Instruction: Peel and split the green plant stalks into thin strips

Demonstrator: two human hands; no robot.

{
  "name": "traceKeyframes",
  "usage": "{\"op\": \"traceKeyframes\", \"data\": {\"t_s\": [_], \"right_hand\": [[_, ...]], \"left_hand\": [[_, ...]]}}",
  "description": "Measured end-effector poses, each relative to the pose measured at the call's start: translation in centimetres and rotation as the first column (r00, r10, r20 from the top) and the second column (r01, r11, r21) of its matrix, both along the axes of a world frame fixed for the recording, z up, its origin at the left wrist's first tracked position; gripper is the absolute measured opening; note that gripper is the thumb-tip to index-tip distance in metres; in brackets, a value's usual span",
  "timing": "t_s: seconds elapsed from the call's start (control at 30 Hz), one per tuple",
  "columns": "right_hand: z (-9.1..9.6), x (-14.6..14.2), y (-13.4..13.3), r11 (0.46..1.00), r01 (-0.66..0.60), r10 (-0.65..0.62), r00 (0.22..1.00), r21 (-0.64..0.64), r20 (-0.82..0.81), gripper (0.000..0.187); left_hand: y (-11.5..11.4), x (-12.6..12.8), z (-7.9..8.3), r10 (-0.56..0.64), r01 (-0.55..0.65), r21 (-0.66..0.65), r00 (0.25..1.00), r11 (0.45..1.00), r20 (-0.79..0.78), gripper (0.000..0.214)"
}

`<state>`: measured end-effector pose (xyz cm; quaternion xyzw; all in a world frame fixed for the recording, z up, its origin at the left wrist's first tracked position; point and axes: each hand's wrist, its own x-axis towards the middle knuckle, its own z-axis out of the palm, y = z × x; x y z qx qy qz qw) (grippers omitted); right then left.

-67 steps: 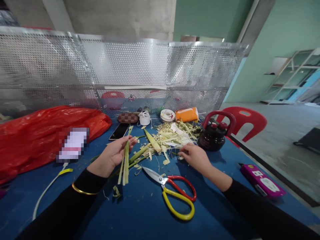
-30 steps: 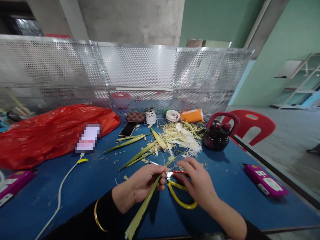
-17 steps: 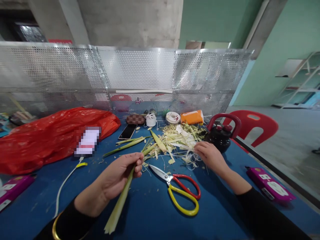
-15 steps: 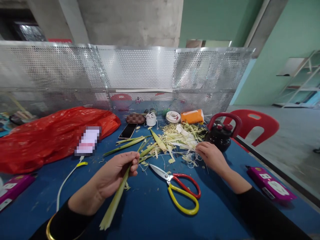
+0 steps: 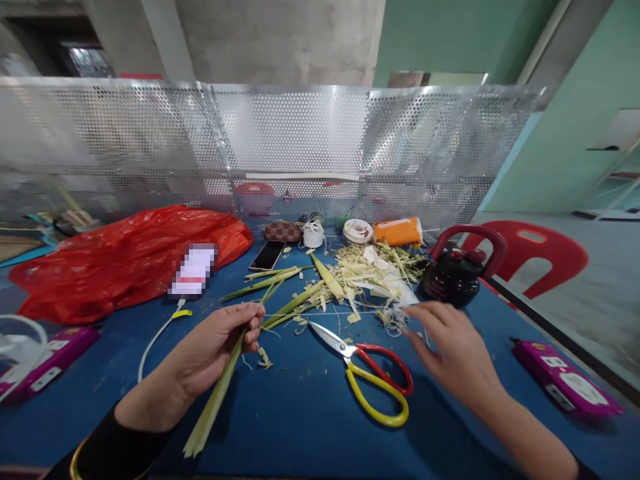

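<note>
My left hand (image 5: 220, 347) is closed on a pale green corn husk (image 5: 215, 410), pinching its narrow upper end; the wide end hangs toward me. A thin white thread (image 5: 330, 313) runs from near this hand's fingertips across to the right. My right hand (image 5: 457, 353) is by a tangle of white thread (image 5: 393, 321), with thumb and forefinger apart; whether a strand lies on its fingers I cannot make out. Between the hands lie scissors (image 5: 363, 370) with one red and one yellow handle. Beyond them are more husks (image 5: 327, 277) and a heap of shredded pieces (image 5: 373, 267).
Left are a red plastic bag (image 5: 125, 267), a phone on a white cable (image 5: 193, 270) and a purple pack (image 5: 55, 360). A dark jug (image 5: 453, 277) and another purple pack (image 5: 565, 377) stand right. At the back are a tape roll (image 5: 358, 231), an orange packet (image 5: 399, 232) and a perforated metal screen (image 5: 295, 133).
My right hand has come toward me, away from the shredded heap, and its thumb has parted from the fingers. My left hand keeps the husk. The whole view has shifted slightly.
</note>
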<state>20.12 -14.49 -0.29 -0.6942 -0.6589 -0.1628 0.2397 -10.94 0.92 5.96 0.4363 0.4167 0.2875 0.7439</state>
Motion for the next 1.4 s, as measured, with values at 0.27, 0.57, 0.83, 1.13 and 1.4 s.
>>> {"op": "traceKeyframes", "data": {"t_s": [0.27,0.57,0.83,1.13,1.4], "right_hand": [[-2.2,-6.4,-0.1,0.879,-0.162,0.105,0.983,-0.448,-0.150,0.065],[-0.8,-4.3,-2.6,0.795,-0.438,-0.240,0.409,-0.420,-0.881,0.045],[-0.2,-5.7,-4.0,0.786,-0.527,-0.514,-0.271,-0.322,-0.814,0.053],[1.1,-7.3,-3.0,0.795,-0.586,-0.407,-0.320,-0.158,-0.856,0.057],[1.4,-8.9,-0.7,0.830,-0.529,-0.325,-0.204,-0.175,-0.924,0.043]], "left_hand": [[-0.6,-0.4,-0.3,-0.008,0.008,-0.003,1.000,1.000,0.015,0.011],[-0.8,-0.7,-0.8,-0.027,0.027,0.006,0.999,1.000,0.018,0.015],[-0.8,0.0,-0.5,-0.018,0.018,0.009,0.999,1.000,0.031,0.012],[-1.4,-0.2,0.0,0.001,-0.001,0.013,0.999,1.000,0.044,0.011],[-2.1,-0.1,0.2,-0.042,0.042,0.009,0.998,0.999,0.039,0.015]]}}
